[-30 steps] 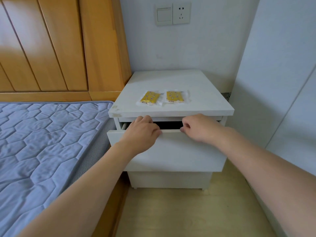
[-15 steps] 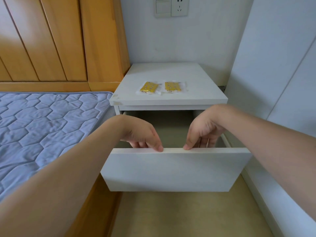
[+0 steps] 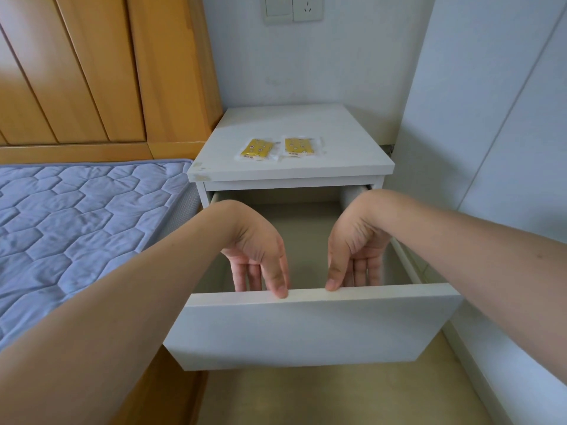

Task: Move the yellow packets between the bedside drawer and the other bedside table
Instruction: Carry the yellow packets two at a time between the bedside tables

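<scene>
White bedside table (image 3: pixel 337 130) beside blue mattress (image 3: pixel 76 216).

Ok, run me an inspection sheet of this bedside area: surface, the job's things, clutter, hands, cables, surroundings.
Surface: white bedside table, top scuffed at its front left corner.
Job's things: two yellow packets, left packet and right packet, side by side on the tabletop; drawer pulled open, visible inside bare.
Clutter: nothing seen.
Hands: left hand and right hand both grip the drawer front's top edge, thumbs on the edge, fingers inside.
Cables: nothing seen.
Surroundings: blue quilted mattress, wooden headboard, wall switch and socket.
</scene>
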